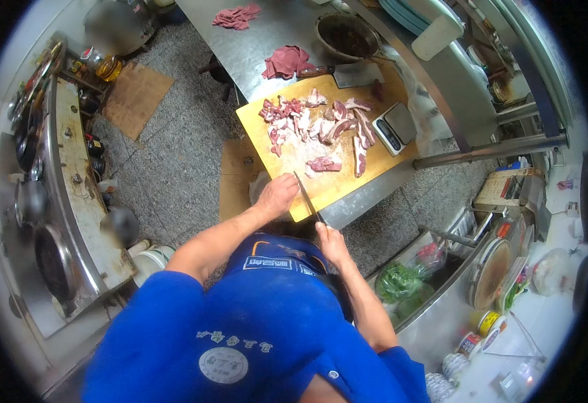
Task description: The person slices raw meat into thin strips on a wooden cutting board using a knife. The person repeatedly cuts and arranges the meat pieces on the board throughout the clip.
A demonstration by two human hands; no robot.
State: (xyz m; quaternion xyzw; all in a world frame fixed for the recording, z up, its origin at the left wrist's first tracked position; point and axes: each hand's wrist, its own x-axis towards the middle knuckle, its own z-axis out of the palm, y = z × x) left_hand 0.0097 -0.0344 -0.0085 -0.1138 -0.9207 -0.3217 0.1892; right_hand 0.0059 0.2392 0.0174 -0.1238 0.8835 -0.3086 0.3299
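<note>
My right hand (333,244) grips the handle of a knife (306,195), whose narrow blade points away from me over the near left corner of a yellow cutting board (294,207). Left of the blade, at the board's edge, my left hand (279,193) has its fingers curled; whether they hold anything is hidden. A slab of raw meat (324,164) lies just beyond the blade tip. Farther back are a heap of raw meat scraps (283,115) and several fatty meat strips (341,128). One strip (359,156) lies apart, nearer the scale.
A digital scale (394,128) sits on the board's right side. At its far edge lies a cleaver (358,74), beside a crumpled red cloth (287,62). Behind stands a dark-filled pan (348,36). A steel rail (490,150) juts out at right; a sink (440,294) holds bagged greens.
</note>
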